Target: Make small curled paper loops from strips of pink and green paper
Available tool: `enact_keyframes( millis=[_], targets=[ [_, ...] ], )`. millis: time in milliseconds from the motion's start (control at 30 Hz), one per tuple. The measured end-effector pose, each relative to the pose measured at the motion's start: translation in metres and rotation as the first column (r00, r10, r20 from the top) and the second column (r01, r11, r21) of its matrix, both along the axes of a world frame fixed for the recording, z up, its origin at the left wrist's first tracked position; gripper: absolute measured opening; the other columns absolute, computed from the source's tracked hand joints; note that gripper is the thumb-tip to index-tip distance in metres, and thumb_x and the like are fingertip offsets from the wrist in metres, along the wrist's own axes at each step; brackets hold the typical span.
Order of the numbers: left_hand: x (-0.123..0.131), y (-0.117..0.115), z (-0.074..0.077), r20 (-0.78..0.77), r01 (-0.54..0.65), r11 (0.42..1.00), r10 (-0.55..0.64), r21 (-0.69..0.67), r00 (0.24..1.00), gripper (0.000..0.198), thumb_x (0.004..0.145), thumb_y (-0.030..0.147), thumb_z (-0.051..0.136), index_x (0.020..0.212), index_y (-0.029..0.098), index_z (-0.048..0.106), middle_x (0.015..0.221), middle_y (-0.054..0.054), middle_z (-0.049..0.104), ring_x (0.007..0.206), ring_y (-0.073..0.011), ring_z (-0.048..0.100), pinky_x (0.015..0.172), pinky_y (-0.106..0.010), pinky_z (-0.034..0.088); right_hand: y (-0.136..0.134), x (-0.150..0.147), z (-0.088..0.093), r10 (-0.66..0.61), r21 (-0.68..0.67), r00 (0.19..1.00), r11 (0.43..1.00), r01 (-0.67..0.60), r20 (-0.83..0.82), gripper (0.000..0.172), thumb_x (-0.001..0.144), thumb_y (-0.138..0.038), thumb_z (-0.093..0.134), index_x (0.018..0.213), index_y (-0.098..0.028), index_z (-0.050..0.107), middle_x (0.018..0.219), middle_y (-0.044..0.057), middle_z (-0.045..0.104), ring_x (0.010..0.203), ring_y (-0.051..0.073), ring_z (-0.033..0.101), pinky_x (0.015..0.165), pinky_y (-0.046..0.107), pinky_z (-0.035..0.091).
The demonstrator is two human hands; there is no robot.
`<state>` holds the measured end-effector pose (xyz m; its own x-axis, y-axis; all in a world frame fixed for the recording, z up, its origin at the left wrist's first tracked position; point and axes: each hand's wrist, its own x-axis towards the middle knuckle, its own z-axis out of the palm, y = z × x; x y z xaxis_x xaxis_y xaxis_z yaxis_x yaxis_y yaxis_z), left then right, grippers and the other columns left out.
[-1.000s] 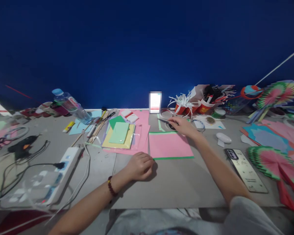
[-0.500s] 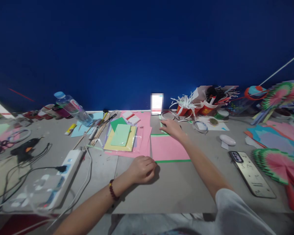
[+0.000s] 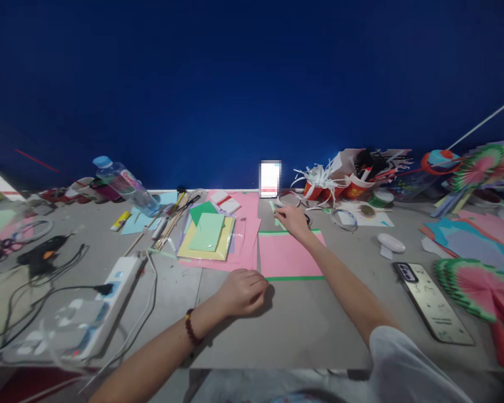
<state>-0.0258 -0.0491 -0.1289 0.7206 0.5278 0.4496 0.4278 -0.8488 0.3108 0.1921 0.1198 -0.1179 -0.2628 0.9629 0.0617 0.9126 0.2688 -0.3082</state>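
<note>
My left hand [image 3: 246,292] rests on the desk in a loose fist with nothing seen in it. A bead bracelet [image 3: 192,327] circles that wrist. Farther forward, my right hand [image 3: 294,221] has its thumb and fingertips pinched together at a light green paper strip [image 3: 277,222], which shows on either side of the fingertips. Under the right wrist and forearm lies a pink paper sheet [image 3: 289,254] with green strips along its far and near edges. Left of it is a plastic sleeve holding yellow paper [image 3: 186,246], with a light green card [image 3: 207,231] on top.
A phone [image 3: 434,302], a white mouse [image 3: 390,243] and pleated paper fans [image 3: 479,282] lie on the right. Red cups [image 3: 357,187] stand at the back. On the left are a power strip [image 3: 120,291], a glue gun [image 3: 46,256] and a tilted bottle [image 3: 128,184].
The fingers of my right hand have drawn together from a spread pose, at the light green strip. Its forearm has shifted slightly left. My left hand has stayed put.
</note>
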Motion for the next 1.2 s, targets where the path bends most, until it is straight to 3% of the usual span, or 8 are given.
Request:
enact_keyframes(
  millis=[233, 367, 433, 533, 667, 833, 1067, 1200],
  targets=[
    [0.000, 0.001, 0.002, 0.041, -0.019, 0.997, 0.022, -0.070, 0.999, 0.022, 0.087, 0.021, 0.046, 0.095, 0.019, 0.066, 0.081, -0.008, 0.071, 0.076, -0.0166, 0.067, 0.067, -0.026, 0.052, 0.005, 0.001, 0.006, -0.002, 0.048, 0.900, 0.999, 0.026, -0.435, 0.027, 0.087, -0.032, 0.056, 0.105, -0.021, 0.074, 0.089, 0.006, 0.070, 0.076, 0.018, 0.059, 0.073, 0.030, 0.044],
    [0.002, 0.005, 0.016, 0.214, -0.151, 0.957, 0.206, -0.246, 0.955, 0.021, 0.088, 0.020, 0.048, 0.097, 0.020, 0.068, 0.083, -0.006, 0.072, 0.078, -0.0161, 0.068, 0.071, -0.027, 0.053, 0.000, -0.002, 0.021, -0.005, 0.007, 0.779, 1.000, 0.012, -0.627, 0.038, 0.086, -0.040, 0.056, 0.113, -0.017, 0.069, 0.076, 0.003, 0.067, 0.059, 0.012, 0.054, 0.058, 0.026, 0.044],
    [0.003, 0.013, 0.028, 0.315, -0.237, 0.893, 0.367, -0.382, 0.876, 0.019, 0.089, 0.022, 0.050, 0.096, 0.021, 0.068, 0.086, -0.005, 0.073, 0.078, -0.0151, 0.067, 0.070, -0.026, 0.053, -0.006, -0.006, 0.029, -0.016, -0.054, 0.650, 0.998, -0.039, -0.759, 0.044, 0.082, -0.043, 0.061, 0.116, -0.017, 0.067, 0.073, 0.001, 0.065, 0.054, 0.010, 0.052, 0.051, 0.023, 0.042],
    [0.008, 0.031, 0.050, 0.375, -0.269, 0.791, 0.521, -0.549, 0.767, 0.022, 0.087, 0.028, 0.056, 0.104, 0.020, 0.066, 0.092, -0.006, 0.071, 0.078, -0.0153, 0.066, 0.061, -0.024, 0.052, -0.019, -0.011, 0.044, -0.106, -0.184, 0.335, 0.960, -0.210, -0.936, 0.052, 0.069, -0.041, 0.075, 0.115, -0.019, 0.065, 0.070, -0.001, 0.064, 0.053, 0.009, 0.052, 0.049, 0.022, 0.041],
    [0.021, 0.060, 0.075, 0.388, -0.275, 0.812, 0.507, -0.515, 0.770, 0.038, 0.079, 0.033, 0.067, 0.113, 0.019, 0.060, 0.102, -0.008, 0.068, 0.087, -0.0175, 0.064, 0.067, -0.026, 0.051, -0.039, -0.017, 0.061, -0.227, -0.256, 0.121, 0.903, -0.346, -0.966, 0.055, 0.062, -0.034, 0.082, 0.112, -0.022, 0.066, 0.071, -0.003, 0.062, 0.058, 0.010, 0.056, 0.052, 0.022, 0.046],
    [0.039, 0.077, 0.084, 0.408, -0.294, 0.824, 0.510, -0.485, 0.757, 0.017, 0.083, 0.030, 0.062, 0.073, 0.017, 0.065, 0.075, -0.002, 0.068, 0.070, -0.0140, 0.061, 0.060, -0.024, 0.046, -0.056, -0.022, 0.071, -0.312, -0.313, 0.058, 0.891, -0.328, -0.948, 0.045, 0.059, -0.032, 0.083, 0.101, -0.022, 0.069, 0.064, -0.007, 0.057, 0.047, 0.005, 0.048, 0.047, 0.021, 0.041],
    [0.024, 0.079, 0.075, 0.419, -0.274, 0.809, 0.522, -0.520, 0.743, 0.014, 0.082, 0.025, 0.059, 0.070, 0.017, 0.061, 0.071, 0.000, 0.064, 0.064, -0.0111, 0.057, 0.055, -0.021, 0.043, -0.050, -0.018, 0.069, -0.428, -0.411, -0.022, 0.880, -0.238, -0.903, 0.037, 0.056, -0.030, 0.082, 0.088, -0.021, 0.068, 0.085, -0.001, 0.069, 0.052, 0.004, 0.049, 0.048, 0.018, 0.039],
    [0.012, 0.085, 0.070, 0.459, -0.290, 0.763, 0.598, -0.578, 0.657, 0.017, 0.080, 0.029, 0.061, 0.068, 0.017, 0.060, 0.068, 0.000, 0.062, 0.061, -0.0102, 0.055, 0.054, -0.020, 0.043, -0.037, -0.001, 0.067, -0.340, -0.343, 0.044, 0.934, -0.103, -0.939, 0.040, 0.057, -0.033, 0.080, 0.092, -0.021, 0.066, 0.079, -0.002, 0.066, 0.054, 0.006, 0.050, 0.048, 0.019, 0.040]
  ],
)
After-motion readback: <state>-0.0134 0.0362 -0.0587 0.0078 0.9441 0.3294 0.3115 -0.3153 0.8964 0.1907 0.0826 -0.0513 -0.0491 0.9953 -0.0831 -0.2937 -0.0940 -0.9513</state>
